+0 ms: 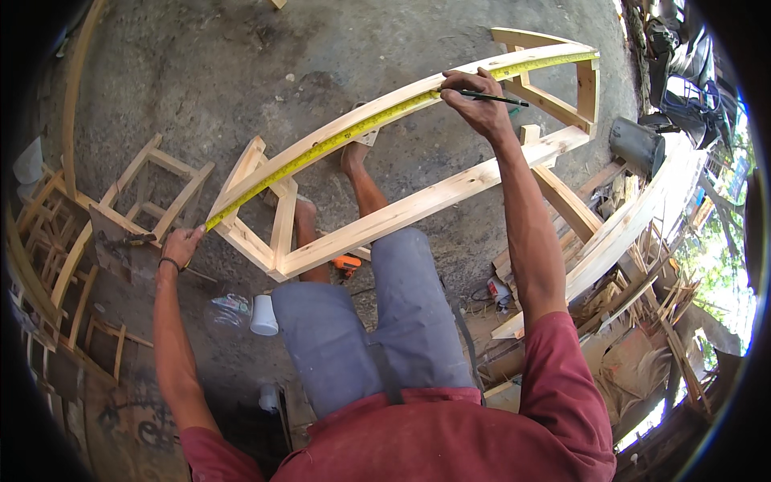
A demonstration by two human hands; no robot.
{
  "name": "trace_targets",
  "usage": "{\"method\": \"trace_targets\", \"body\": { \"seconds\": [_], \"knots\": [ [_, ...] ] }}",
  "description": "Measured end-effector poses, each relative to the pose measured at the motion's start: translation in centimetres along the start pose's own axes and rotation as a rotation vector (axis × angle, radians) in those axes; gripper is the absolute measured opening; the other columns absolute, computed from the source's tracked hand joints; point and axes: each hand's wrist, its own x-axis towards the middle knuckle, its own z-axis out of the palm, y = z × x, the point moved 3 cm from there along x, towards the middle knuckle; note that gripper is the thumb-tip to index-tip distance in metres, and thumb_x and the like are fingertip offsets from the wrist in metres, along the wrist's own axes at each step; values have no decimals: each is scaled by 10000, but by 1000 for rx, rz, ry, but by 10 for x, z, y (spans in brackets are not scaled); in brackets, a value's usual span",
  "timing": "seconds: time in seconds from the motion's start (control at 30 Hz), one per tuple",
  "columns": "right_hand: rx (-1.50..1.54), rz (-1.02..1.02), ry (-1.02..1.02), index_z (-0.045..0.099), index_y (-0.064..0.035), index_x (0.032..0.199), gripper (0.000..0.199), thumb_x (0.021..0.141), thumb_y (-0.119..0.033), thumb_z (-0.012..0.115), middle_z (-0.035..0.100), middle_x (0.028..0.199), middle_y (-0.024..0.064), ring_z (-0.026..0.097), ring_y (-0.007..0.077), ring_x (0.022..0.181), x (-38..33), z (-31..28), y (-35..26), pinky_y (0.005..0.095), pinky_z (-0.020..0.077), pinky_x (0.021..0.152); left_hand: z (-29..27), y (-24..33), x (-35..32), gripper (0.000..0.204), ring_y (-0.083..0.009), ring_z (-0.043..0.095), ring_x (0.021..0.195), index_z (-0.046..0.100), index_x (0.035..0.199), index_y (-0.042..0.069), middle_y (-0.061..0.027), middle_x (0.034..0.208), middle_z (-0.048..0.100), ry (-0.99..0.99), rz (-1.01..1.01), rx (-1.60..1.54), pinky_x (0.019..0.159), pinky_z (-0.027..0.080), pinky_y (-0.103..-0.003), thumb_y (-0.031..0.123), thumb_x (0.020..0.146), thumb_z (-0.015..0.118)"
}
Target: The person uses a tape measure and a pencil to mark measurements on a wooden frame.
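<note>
A wooden frame [418, 194] of pale planks lies across in front of me, over my legs, with leg pieces at both ends. Along its far rail runs a yellow tape measure [353, 136], stretched from end to end. My left hand [183, 246] is closed on the tape's left end, just past the frame's corner. Up at the far rail, right of its middle, my right hand [479, 104] grips a dark pencil [502, 100]. One end of the pencil meets the tape's edge; the other points right.
An orange power tool [347, 263] sits on the floor under the near rail. Left of my knee are a white cup [263, 315] and a clear plastic bag [228, 312]. Small wooden frames [157, 181] stand at left. A dark bucket [637, 145] and scrap wood [634, 281] lie right.
</note>
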Motion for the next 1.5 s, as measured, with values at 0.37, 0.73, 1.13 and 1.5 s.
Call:
{"method": "trace_targets", "body": {
  "seconds": [0.37,0.73,1.13,1.5],
  "knots": [
    [1,0,-4,703,-90,830,183,787,-266,674,728,903,49,670,225,961,2,3,0,500,273,1094,5,-3,2,617,-229,555,597,637,745,-52,-146,618,577,17,29,33,608,431,-400,536,897,531],
    [-4,-14,-8,702,-84,816,182,783,-260,667,726,916,53,674,235,944,0,3,4,505,253,1110,1,3,-2,597,-227,569,610,654,743,-28,-144,637,602,23,-23,-13,634,451,-382,545,879,560],
    [-4,32,-27,707,-80,827,188,792,-260,668,720,894,38,671,239,925,2,3,3,509,249,1111,3,-3,3,610,-254,560,599,646,753,-38,-165,621,580,11,-14,17,621,444,-405,554,876,568],
    [1,11,-39,703,-88,861,194,808,-270,662,718,879,40,666,254,861,3,-1,1,485,269,1106,1,-4,0,624,-245,575,593,647,704,-25,-140,601,587,-12,-24,21,614,446,-394,568,877,562]
  ]
}}
